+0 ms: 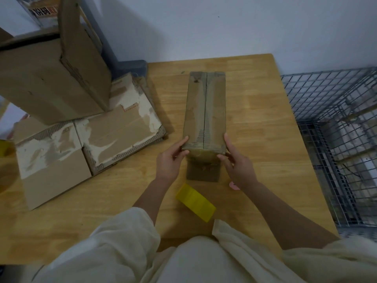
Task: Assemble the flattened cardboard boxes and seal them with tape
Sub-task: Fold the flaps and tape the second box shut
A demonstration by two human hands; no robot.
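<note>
Cardboard, brown and scuffed, forms the long narrow box [205, 111] I am holding at the centre of a pale wooden table [265, 123]. Its long axis runs from six o'clock to twelve o'clock, pointing away from me toward the wall. Two top flaps meet in a straight seam down the middle, and shiny patches, likely old tape, show along them. My left hand [170, 160] grips the near left corner, fingers curled on the edge. My right hand [234, 158] grips the near right corner the same way. Cream sleeves [122, 237] cover my upper arms.

At six o'clock from the box, close to me, a yellow rectangular block [195, 202] lies on the table; I cannot tell what it is. At nine o'clock, flattened cardboard sheets [85, 139] with torn white patches lie stacked, with a tall standing carton [51, 78] on them. At three o'clock, past the table edge, sits a grey wire cage [334, 129].
</note>
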